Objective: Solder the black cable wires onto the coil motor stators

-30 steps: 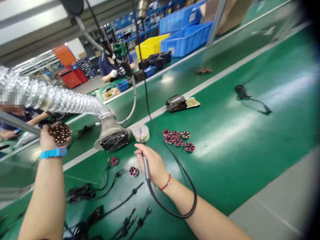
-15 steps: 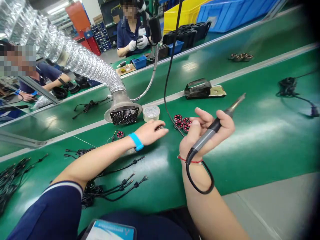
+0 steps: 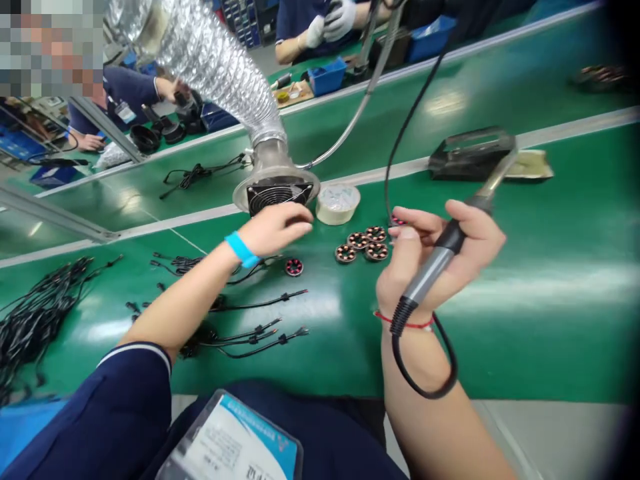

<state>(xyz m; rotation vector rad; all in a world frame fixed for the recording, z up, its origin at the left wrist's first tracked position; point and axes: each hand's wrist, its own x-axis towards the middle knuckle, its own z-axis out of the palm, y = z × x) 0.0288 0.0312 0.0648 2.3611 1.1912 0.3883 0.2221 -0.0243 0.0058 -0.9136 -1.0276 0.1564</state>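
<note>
My left hand (image 3: 277,230), with a blue band at the wrist, is over the table just in front of the fan. Its fingers are slightly bent and apart, and I see nothing in them. A red-faced motor stator (image 3: 294,267) lies below it beside thin wires. A soldering iron (image 3: 434,265) rests across my right hand (image 3: 440,253), its grey handle gripped and its tip pointing up and away. The thumb and fingertips of that hand are near another red-faced stator (image 3: 399,221), mostly hidden behind them. Several copper-coloured stators (image 3: 358,241) lie between my hands.
A round fan hood (image 3: 276,183) on a silver duct (image 3: 225,73) stands beside a tape roll (image 3: 339,204). Black cables (image 3: 45,320) lie left, and stripped cable ends (image 3: 260,337) lie nearer me. A black iron stand (image 3: 465,153) is behind my right hand. Co-workers sit across the bench.
My left hand has moved left, away from the tape roll, and let go of the metal parts it held. Copper-coloured stators now show there. The view has tilted down; my right hand still holds the iron.
</note>
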